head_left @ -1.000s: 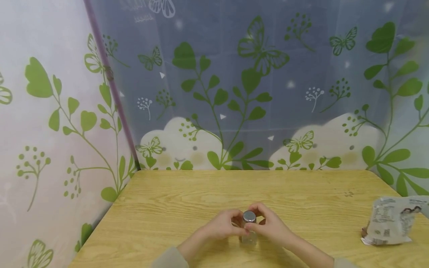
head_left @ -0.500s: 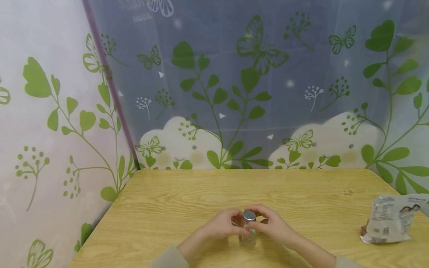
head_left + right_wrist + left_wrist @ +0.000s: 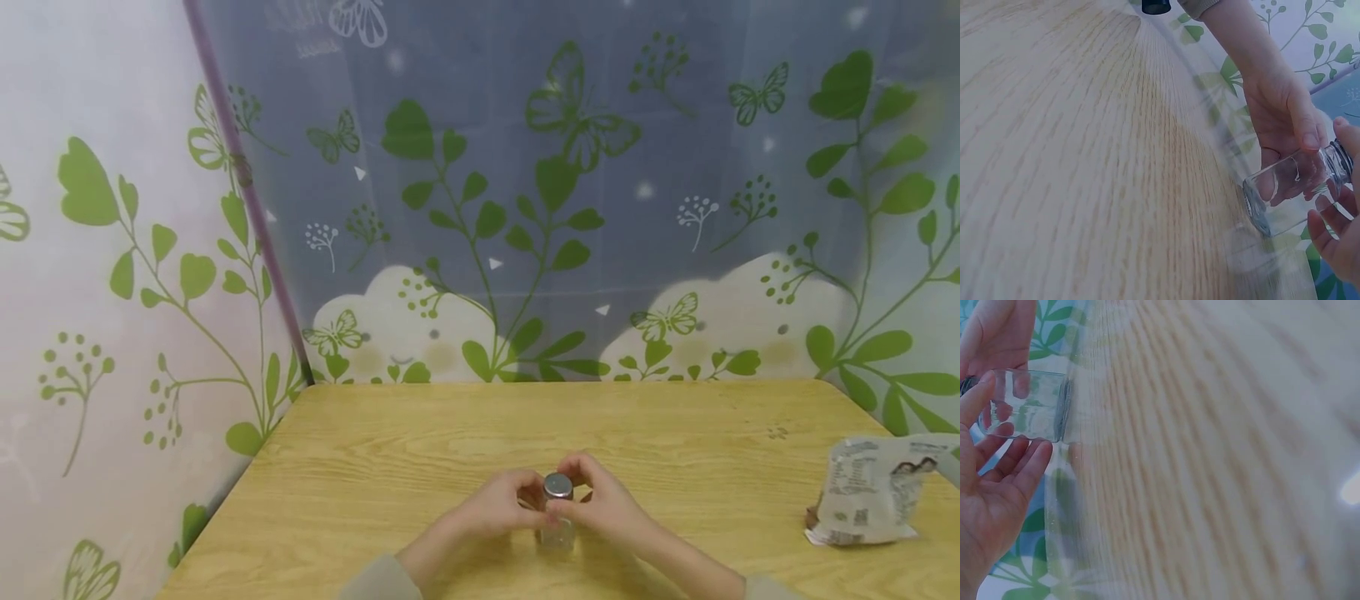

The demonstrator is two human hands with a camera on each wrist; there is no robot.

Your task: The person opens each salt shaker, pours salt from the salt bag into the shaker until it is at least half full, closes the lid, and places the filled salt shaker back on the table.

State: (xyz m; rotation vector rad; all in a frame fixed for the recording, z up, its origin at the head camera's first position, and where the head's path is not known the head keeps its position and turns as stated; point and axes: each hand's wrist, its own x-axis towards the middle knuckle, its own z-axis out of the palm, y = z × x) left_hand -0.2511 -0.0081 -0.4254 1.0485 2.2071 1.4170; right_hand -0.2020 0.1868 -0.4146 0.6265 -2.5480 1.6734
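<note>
A small clear glass bottle (image 3: 558, 536) with a silvery lid (image 3: 558, 485) stands upright on the wooden table near its front. From the left, my left hand (image 3: 497, 504) holds the glass body between thumb and fingers. My right hand (image 3: 611, 507) pinches around the lid and neck from the other side. In the left wrist view, the see-through bottle (image 3: 1025, 403) appears sideways, and no contents show in it. The right wrist view has the left thumb lying along the bottle (image 3: 1291, 181), while the right hand (image 3: 1341, 231) is partly cut off by the frame edge.
On the table's right side stands a crumpled whitish plastic packet (image 3: 866, 493) with printing. The wooden table (image 3: 420, 425) meets a leaf-and-butterfly printed curtain (image 3: 465, 208) at the back and left. A black cylindrical object (image 3: 1157, 6) shows at the right wrist view's top.
My right fingers shifted slightly around the lid, first toward me and left, then back. The left hand and the bottle stay in place. The head view tilts a little.
</note>
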